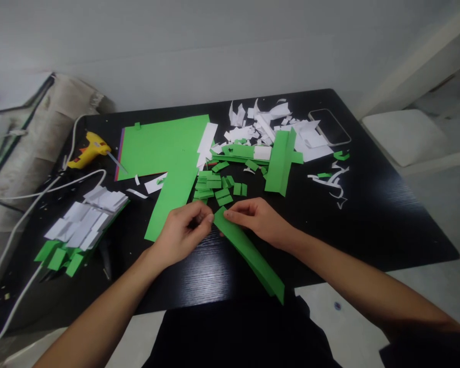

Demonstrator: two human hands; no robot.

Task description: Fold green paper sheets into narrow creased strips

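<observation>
Between my two hands is a long green paper strip [249, 250] with a lengthwise fold, its near end slanting toward the table's front edge. My right hand [258, 220] pinches its far end between thumb and fingers. At the strip's left corner, my left hand [186, 230] has thumb and forefinger closed on the paper's tip. Just beyond the hands lie several small folded green paper pieces [209, 180]. A second creased green strip [281, 162] rests to the right of them. Left of them a large green sheet [164, 145] lies under another green piece [174, 194].
A yellow glue gun [90, 151] with a white cord [42, 194] is at the left. Nearer stands a stack of folded white and green pieces [82, 222]. White paper scraps [262, 125] and a phone [329, 127] lie at the back right of the black table [383, 220].
</observation>
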